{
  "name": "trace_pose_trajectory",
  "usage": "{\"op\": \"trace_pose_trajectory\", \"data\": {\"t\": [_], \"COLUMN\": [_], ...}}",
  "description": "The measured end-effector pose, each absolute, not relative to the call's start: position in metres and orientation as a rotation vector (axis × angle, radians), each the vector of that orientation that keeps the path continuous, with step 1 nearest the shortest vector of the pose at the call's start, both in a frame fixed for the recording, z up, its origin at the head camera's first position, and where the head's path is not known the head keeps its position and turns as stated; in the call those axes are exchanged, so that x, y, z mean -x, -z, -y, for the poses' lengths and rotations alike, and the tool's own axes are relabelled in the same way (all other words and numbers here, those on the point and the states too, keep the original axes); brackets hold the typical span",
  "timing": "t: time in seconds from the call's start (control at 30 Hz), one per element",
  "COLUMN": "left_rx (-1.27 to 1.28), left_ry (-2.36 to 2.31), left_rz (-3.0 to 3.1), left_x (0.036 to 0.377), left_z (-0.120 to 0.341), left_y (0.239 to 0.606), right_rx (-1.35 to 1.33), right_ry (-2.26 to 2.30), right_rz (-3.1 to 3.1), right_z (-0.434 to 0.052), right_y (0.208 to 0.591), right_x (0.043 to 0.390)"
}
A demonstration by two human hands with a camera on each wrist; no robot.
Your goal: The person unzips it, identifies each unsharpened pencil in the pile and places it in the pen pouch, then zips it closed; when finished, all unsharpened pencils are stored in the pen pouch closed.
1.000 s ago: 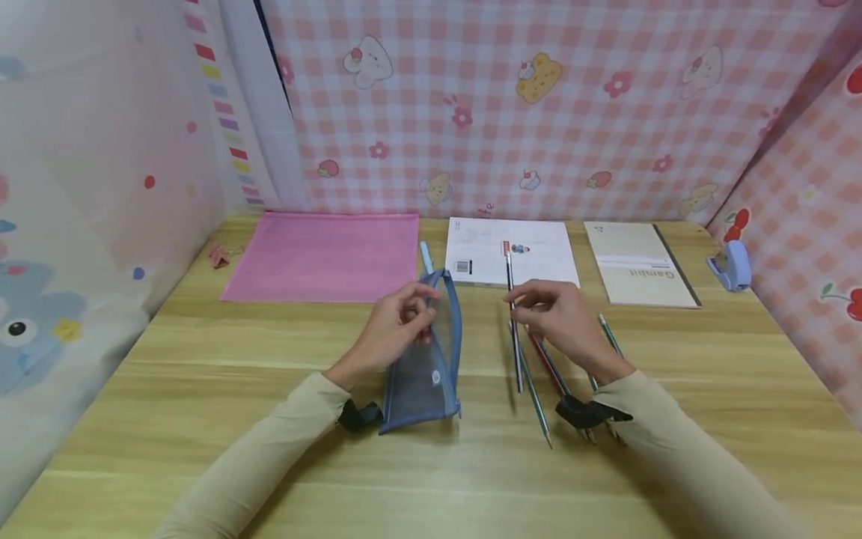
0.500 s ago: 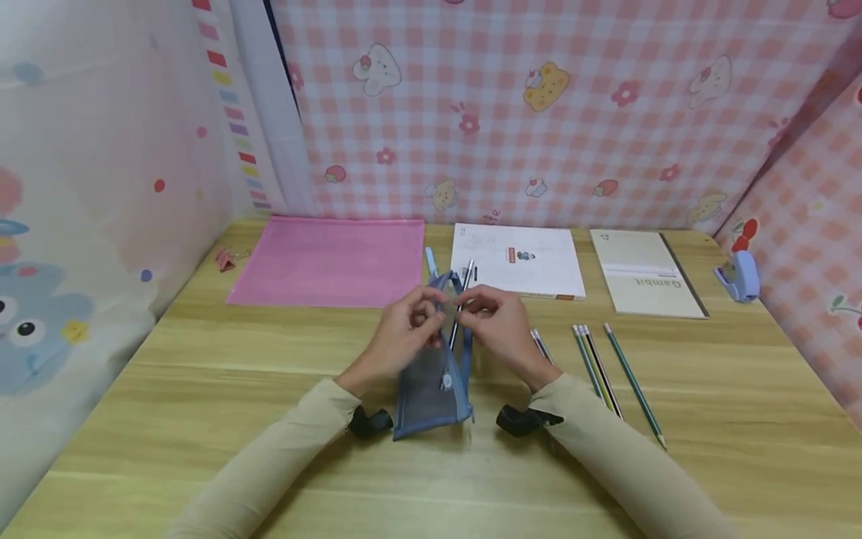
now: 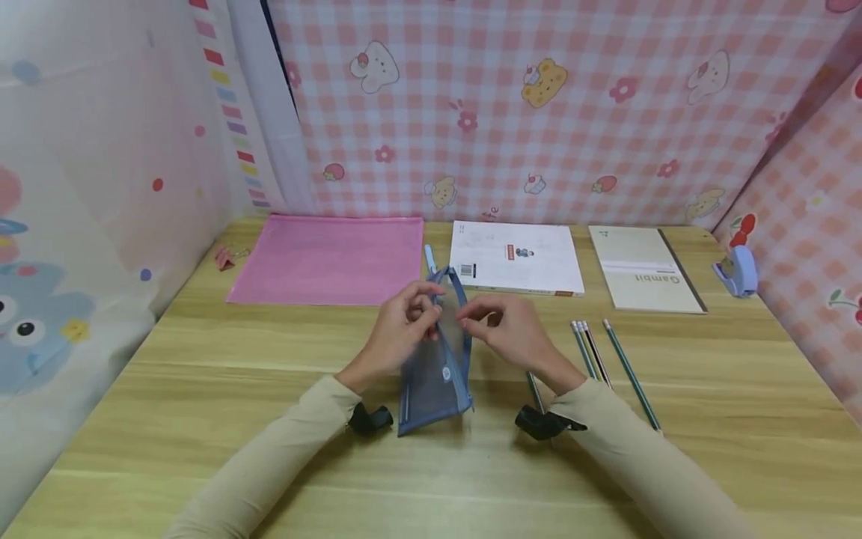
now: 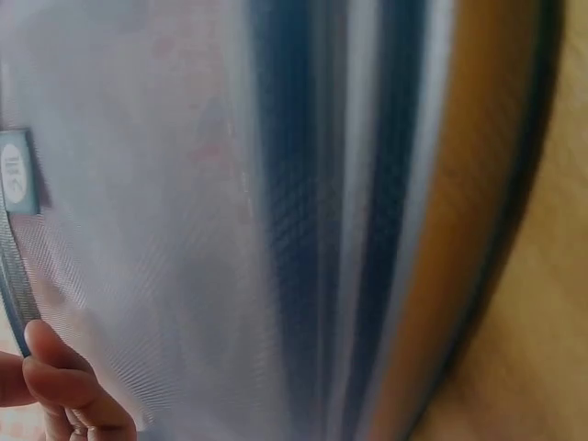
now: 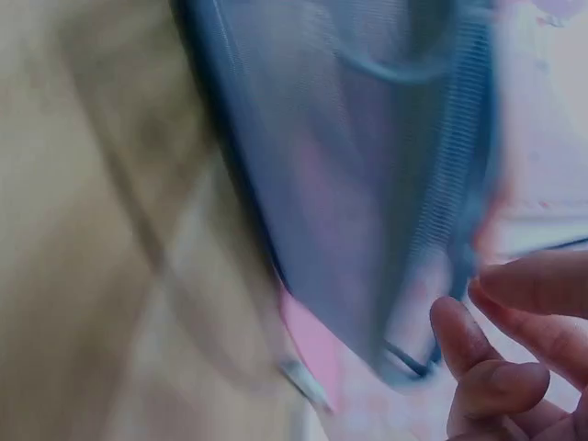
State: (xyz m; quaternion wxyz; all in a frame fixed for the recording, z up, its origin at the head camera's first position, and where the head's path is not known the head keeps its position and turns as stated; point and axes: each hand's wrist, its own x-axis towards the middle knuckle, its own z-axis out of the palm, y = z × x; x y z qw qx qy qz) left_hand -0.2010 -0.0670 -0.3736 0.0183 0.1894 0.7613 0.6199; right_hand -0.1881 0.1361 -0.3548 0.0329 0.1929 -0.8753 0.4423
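A blue mesh pencil case (image 3: 431,389) stands on the table with its zipped top spread apart. My left hand (image 3: 397,326) pinches its left edge; in the left wrist view the fingertips (image 4: 64,367) meet at the rim beside a small label. My right hand (image 3: 508,329) hovers at the right edge of the opening. In the right wrist view its thumb (image 5: 457,335) and forefinger stand apart with nothing between them, close to the zip. Several pencils (image 3: 592,352) lie to the right, including a green pencil (image 3: 631,374); another pencil (image 3: 534,389) is partly hidden by the right wrist.
A light blue pen (image 3: 429,258) shows beyond the case. Along the back lie a pink pouch (image 3: 330,262), a white book (image 3: 518,258) and a cream notebook (image 3: 646,269). A lilac tape dispenser (image 3: 743,271) stands far right, a pink clip (image 3: 224,259) far left.
My right hand carried a dark striped pencil left to the case and let it go at the opening; it has since drawn slightly back. The left hand keeps its hold on the edge.
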Motion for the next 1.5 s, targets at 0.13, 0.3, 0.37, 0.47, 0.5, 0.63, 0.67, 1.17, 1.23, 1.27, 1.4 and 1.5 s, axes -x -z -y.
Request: {"op": "trace_pose_trajectory", "data": {"t": [0.13, 0.3, 0.37, 0.47, 0.5, 0.63, 0.67, 1.17, 1.23, 1.27, 1.4, 1.5], "left_rx": [-0.575, -0.569, -0.581, -0.608, -0.613, -0.623, -0.628, -0.657, -0.654, -0.652, -0.643, -0.64], "left_ry": [-1.932, -1.925, -1.916, -1.904, -1.903, -1.899, -1.9, -1.901, -1.899, -1.896, -1.887, -1.889], "left_rz": [-2.361, -2.357, -2.36, -2.364, -2.364, -2.364, -2.362, -2.33, -2.327, -2.328, -2.328, -2.332], "left_x": [0.202, 0.202, 0.202, 0.203, 0.204, 0.204, 0.204, 0.205, 0.205, 0.205, 0.205, 0.204], "left_z": [0.07, 0.073, 0.074, 0.075, 0.075, 0.076, 0.076, 0.071, 0.071, 0.071, 0.071, 0.071], "left_y": [0.376, 0.376, 0.375, 0.374, 0.374, 0.374, 0.374, 0.376, 0.377, 0.377, 0.378, 0.378], "right_rx": [-0.492, -0.331, -0.342, -0.411, -0.439, -0.562, -0.576, -0.608, -0.603, -0.597, -0.547, -0.497], "right_ry": [-1.277, -1.318, -1.26, -1.072, -1.02, -0.912, -0.895, -0.933, -0.89, -0.867, -0.801, -0.731], "right_rz": [2.752, 2.889, 2.946, 3.041, 3.06, 3.09, 3.097, 3.103, 3.108, 3.11, 3.117, 3.122], "right_z": [-0.173, -0.231, -0.252, -0.279, -0.286, -0.306, -0.309, -0.313, -0.311, -0.309, -0.304, -0.3], "right_y": [0.342, 0.335, 0.336, 0.34, 0.342, 0.358, 0.362, 0.386, 0.386, 0.386, 0.383, 0.381], "right_x": [0.189, 0.191, 0.189, 0.182, 0.18, 0.173, 0.172, 0.166, 0.165, 0.165, 0.162, 0.161]}}
